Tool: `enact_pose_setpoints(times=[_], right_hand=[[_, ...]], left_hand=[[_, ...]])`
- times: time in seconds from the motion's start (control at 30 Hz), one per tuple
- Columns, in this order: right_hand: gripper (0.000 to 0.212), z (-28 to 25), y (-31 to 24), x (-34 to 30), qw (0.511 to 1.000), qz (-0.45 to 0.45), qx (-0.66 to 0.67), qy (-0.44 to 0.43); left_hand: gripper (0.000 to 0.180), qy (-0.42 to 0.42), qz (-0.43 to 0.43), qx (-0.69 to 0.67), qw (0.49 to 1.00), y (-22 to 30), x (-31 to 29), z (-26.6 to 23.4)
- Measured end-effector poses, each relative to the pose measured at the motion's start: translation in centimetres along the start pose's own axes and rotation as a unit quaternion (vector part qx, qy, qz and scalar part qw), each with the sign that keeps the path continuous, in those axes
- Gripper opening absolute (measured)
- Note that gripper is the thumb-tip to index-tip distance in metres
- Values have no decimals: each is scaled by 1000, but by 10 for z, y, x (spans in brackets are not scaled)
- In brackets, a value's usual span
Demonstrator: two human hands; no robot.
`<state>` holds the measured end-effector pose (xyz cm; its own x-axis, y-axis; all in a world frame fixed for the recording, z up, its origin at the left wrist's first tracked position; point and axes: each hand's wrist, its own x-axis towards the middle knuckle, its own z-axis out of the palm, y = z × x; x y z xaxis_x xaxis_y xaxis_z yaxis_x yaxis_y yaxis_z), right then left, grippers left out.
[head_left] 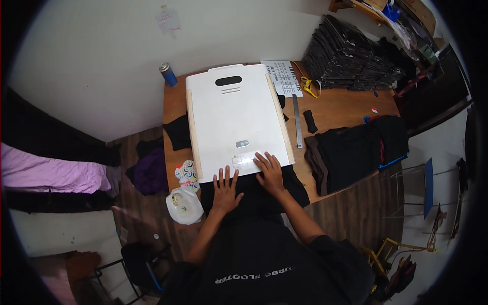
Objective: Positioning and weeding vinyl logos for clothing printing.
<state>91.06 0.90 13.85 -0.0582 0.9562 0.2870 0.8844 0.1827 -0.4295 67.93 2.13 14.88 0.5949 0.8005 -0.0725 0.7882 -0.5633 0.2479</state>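
Note:
A large white board [229,117] lies flat on the table, with pale wooden strips along its two long sides and an oval handle slot at its far end. Beneath it is a black garment [293,188], which shows past the near edge; black cloth [178,133] also sticks out at the left. My left hand [226,193] rests flat with fingers spread, its fingertips over the board's near edge and its palm above the black cloth. Fingers apart, my right hand [271,173] lies on the board's near right corner. Neither hand grips anything.
Right of the board lie a metal ruler [297,122], a small black roll [310,122] and folded dark garments [345,155]. Behind stand a printed chart [283,76], a yellow tape measure [311,86] and a tall dark stack [351,56]. A blue can [169,76] and white bowl [184,208] are left.

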Motion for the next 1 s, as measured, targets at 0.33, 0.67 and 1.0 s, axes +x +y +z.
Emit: enact_pose_setpoints(times=[0.33, 0.67, 1.0], right_hand=[[69, 64, -65, -10, 1000, -6, -23, -16], [69, 103, -122, -27, 1000, 1, -29, 7], [69, 104, -113, -41, 999, 26, -38, -2]], left_hand=[[69, 82, 23, -203, 976, -86, -73, 2], [63, 371, -459, -120, 799, -223, -234, 53], [26, 317, -391, -332, 798, -275, -285, 95]])
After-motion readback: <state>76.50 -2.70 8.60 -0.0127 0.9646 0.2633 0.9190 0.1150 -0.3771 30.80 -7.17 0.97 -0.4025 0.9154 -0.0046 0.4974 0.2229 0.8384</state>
